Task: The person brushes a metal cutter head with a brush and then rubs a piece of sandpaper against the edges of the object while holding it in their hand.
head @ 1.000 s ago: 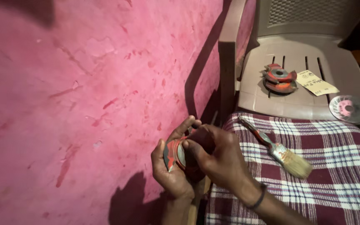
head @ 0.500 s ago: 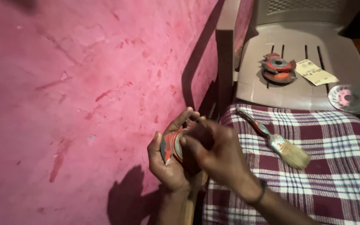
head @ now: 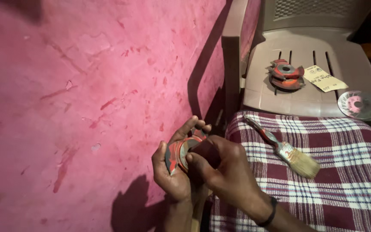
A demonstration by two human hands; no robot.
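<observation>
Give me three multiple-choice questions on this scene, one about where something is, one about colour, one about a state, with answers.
1. Where does the paintbrush lie?
A. on the checked cloth
B. on the chair seat
C. in a hand

2. What colour is the wall?
A. blue
B. pink
C. white

3. How is the round disc held?
A. loose on the cloth
B. by one hand only
C. between both hands

Answers: 1 A, the brush rests on the plaid fabric. 2 B, pink with red streaks. 3 C, left hand cups it while right hand presses on it.
</observation>
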